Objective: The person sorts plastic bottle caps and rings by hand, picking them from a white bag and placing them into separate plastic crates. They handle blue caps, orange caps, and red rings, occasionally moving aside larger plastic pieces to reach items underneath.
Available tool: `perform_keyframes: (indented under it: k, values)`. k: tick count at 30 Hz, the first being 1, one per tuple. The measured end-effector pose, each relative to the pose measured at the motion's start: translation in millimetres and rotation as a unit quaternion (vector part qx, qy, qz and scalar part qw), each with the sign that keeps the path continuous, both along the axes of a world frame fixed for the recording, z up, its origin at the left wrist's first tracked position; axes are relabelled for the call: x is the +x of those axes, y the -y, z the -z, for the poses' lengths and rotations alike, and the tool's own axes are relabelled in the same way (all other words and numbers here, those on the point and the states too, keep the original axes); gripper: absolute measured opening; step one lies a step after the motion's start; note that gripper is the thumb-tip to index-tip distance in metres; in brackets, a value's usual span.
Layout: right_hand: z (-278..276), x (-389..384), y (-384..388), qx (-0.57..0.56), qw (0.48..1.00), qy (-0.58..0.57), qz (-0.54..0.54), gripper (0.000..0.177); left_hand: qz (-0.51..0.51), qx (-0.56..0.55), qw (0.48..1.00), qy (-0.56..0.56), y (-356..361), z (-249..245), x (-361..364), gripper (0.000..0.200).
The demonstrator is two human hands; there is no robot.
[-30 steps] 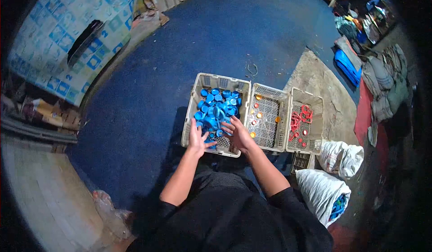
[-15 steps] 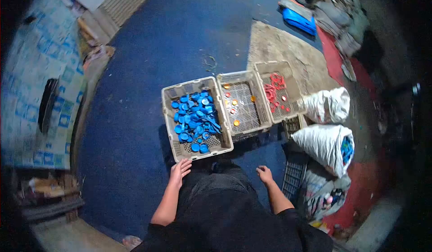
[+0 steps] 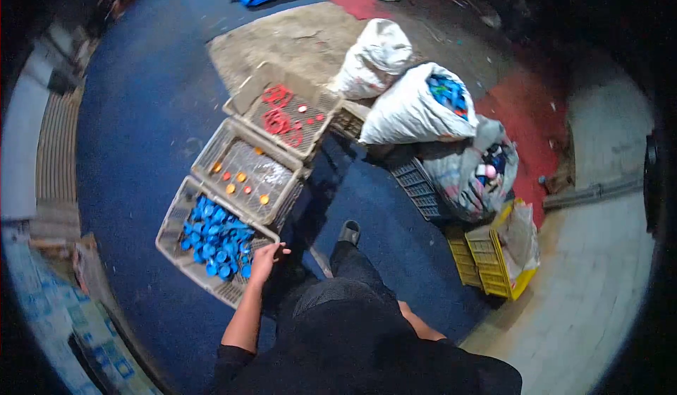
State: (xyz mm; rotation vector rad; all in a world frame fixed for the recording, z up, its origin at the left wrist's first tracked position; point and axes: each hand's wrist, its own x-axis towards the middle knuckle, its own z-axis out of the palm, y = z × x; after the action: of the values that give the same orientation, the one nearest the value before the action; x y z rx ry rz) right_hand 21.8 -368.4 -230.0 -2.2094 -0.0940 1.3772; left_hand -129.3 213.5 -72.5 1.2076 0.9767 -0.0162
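No text, label or number can be read; the printed blue-and-white sheet [image 3: 88, 349] below-left of the crate [image 3: 169, 215] is too blurred to make out

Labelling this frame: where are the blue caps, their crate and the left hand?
blue caps [image 3: 215, 241], head view, middle of the pile.
crate [image 3: 172, 211], head view, left rim.
left hand [image 3: 263, 259], head view, back of the hand.

Informal scrap-plastic sorting workshop at floor level. Shown left of centre by a pale slatted plastic crate of blue bottle caps [image 3: 169, 220], another pale crate of orange caps [image 3: 261, 173] and a third of red plastic rings [image 3: 248, 93]. Right of centre, bulging white woven sacks of mixed plastic [image 3: 409, 113]; lower right, stacked yellow plastic crates [image 3: 486, 257]; underneath, worn blue carpet [image 3: 134, 113] and bare concrete [image 3: 282, 39].
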Motion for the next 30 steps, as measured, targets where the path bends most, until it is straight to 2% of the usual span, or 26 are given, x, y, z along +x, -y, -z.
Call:
perform_keyframes:
  k: [1, 4, 5, 8, 10, 12, 14, 16, 18, 20, 22, 26, 30]
  values:
    - [6.5, 3.2, 7.3, 0.005, 1.0, -0.002, 0.016, 0.028, -0.002, -0.021, 1.0, 0.011, -4.9, 9.2, 21.5, 0.043]
    - [26.6, 27.2, 20.8, 0.021, 0.998, 0.011, 0.062, 0.026, 0.025, 0.005, 0.999, 0.019, -5.0, 21.7, 91.2, 0.045]
    - [37.7, 41.3, 27.0, 0.033, 0.996, 0.023, 0.074, 0.026, 0.006, 0.002, 1.0, 0.028, 1.8, 24.9, 114.9, 0.045]
    - [87.2, 95.4, 49.9, 0.081, 0.989, 0.082, 0.098, 0.025, 0.08, 0.04, 0.996, 0.026, 21.6, 28.9, 179.0, 0.041]
    - [104.9, 138.7, 56.7, 0.091, 0.982, 0.125, 0.107, 0.024, 0.084, 0.047, 0.995, 0.034, 43.3, 25.3, 223.5, 0.036]
    - [28.2, 210.9, 20.1, -0.057, 0.984, -0.041, 0.166, 0.022, 0.111, 0.079, 0.99, 0.047, 60.5, 18.0, 270.3, 0.036]
    - [-1.8, 262.1, -0.8, -0.088, 0.968, 0.19, 0.135, 0.029, 0.124, 0.089, 0.986, 0.068, 73.3, 15.0, 307.1, 0.035]
    - [2.0, 319.3, -16.6, -0.026, 0.951, 0.211, 0.224, 0.046, 0.128, 0.1, 0.982, 0.093, 80.8, 12.6, 344.6, 0.035]
    - [-4.3, 373.3, -45.9, 0.069, 0.924, 0.233, 0.296, 0.056, 0.146, 0.103, 0.981, 0.077, 78.4, -6.2, 377.3, 0.033]
    - [-53.4, 425.3, -92.5, 0.082, 0.912, 0.248, 0.316, 0.058, 0.168, 0.125, 0.975, 0.075, 69.5, -14.2, 403.6, 0.032]
    - [-72.8, 480.5, -131.3, 0.118, 0.894, 0.28, 0.33, 0.056, 0.182, 0.157, 0.967, 0.083, 50.5, -17.4, 428.4, 0.032]
    - [-103.1, 584.8, -209.4, 0.231, 0.809, 0.437, 0.319, 0.053, 0.199, 0.199, 0.955, 0.094, 9.8, -13.4, 504.7, 0.032]
    - [-125.5, 669.7, -254.9, 0.249, 0.805, 0.403, 0.357, 0.047, 0.254, 0.253, 0.927, 0.111, -20.5, 12.2, 608.3, 0.027]
